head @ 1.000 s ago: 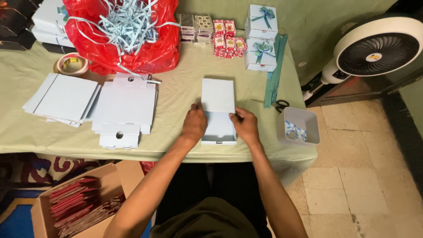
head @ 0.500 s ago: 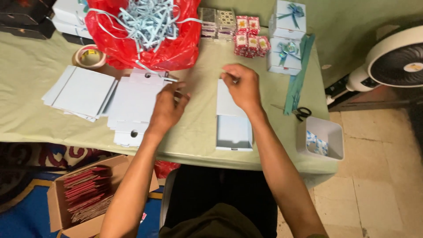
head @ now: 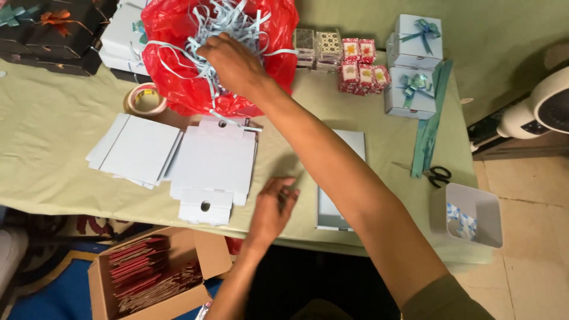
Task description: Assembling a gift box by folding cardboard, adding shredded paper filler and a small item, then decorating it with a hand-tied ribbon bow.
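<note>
Shredded pale-blue paper strips [head: 222,26] fill the crumpled red plastic bag [head: 178,77], and the right hand [head: 234,62] is now sunk into them, fingers curled down into the pile. Whether it has closed on a bunch I cannot tell; the fingertips are buried. Half a second ago this hand was at the far edge of the open pale-blue cardboard box [head: 341,178]; it has since crossed left and forward into the bag, so the filler is being fetched, by my reading. Box lies just beneath the forearm, unfilled. Left hand [head: 274,207] rests loosely open on the green tablecloth [head: 47,148], holding nothing, having drawn back toward the near edge, beside the box. Just left of it: stacks of flat white box blanks [head: 213,166]. Beyond the right hand's wrist side: small patterned red-and-white boxes [head: 361,68].
</note>
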